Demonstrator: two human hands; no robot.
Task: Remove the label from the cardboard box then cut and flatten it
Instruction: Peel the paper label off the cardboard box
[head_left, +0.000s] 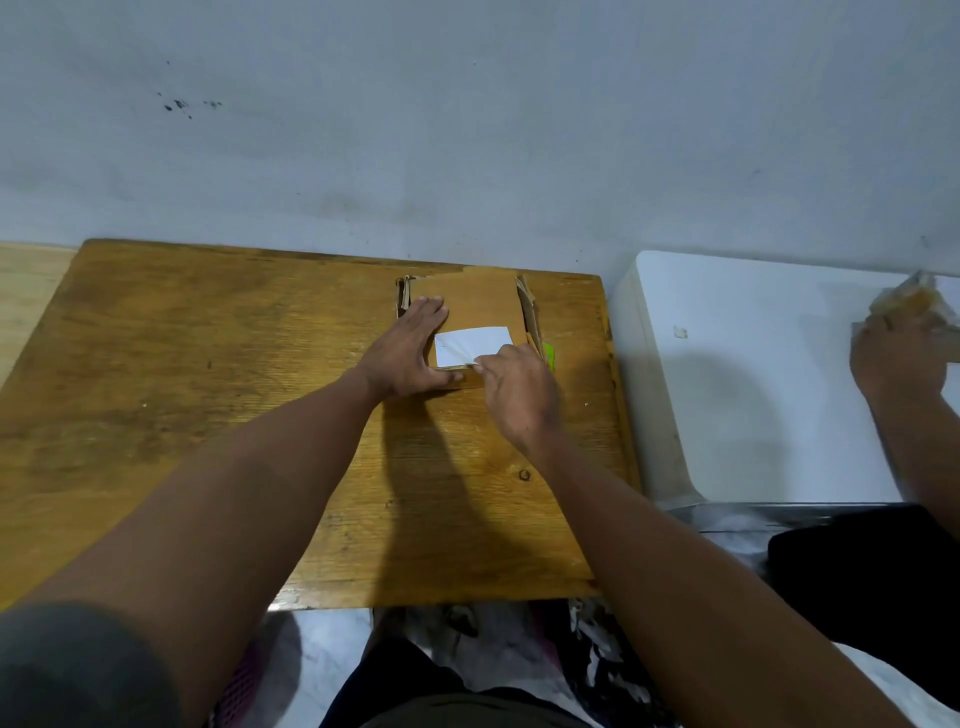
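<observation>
A small brown cardboard box (475, 304) lies at the far middle of the wooden table (208, 364), close to the wall. A white label (470, 345) is stuck on its top face near the front edge. My left hand (410, 348) lies flat on the box's left side, fingers straight, holding it down. My right hand (517, 392) is at the label's front right corner, and its fingertips pinch the lifted corner of the label.
A green object (548, 356) peeks out just right of the box. A white table (769, 374) stands to the right, where another person's hand (898, 358) holds a crumpled piece. The grey wall (467, 130) rises right behind the table.
</observation>
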